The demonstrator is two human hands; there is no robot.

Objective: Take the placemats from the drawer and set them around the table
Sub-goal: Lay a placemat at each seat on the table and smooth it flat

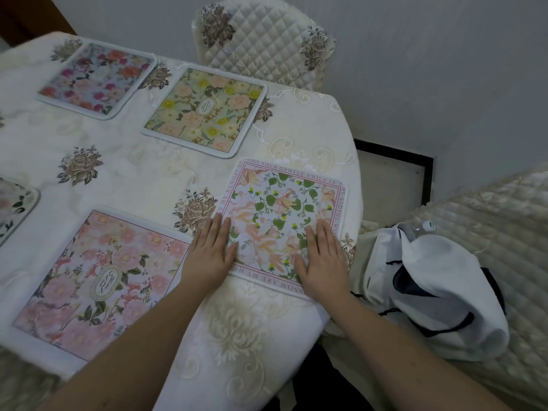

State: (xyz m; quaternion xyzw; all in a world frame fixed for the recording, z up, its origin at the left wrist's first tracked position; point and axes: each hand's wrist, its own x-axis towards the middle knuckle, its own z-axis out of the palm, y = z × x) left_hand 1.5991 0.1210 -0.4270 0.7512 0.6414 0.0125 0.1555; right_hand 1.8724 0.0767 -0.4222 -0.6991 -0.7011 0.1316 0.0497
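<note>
With fingers straight, the left hand (214,253) and right hand (324,259) press flat on the placemat (281,215) at the table (142,173) edge, best smoothed outward and squared up.

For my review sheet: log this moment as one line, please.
left hand: flat on green-leaf bordered placemat | right hand: flat on it | mat: at table edge | four other floral placemats laid
</note>
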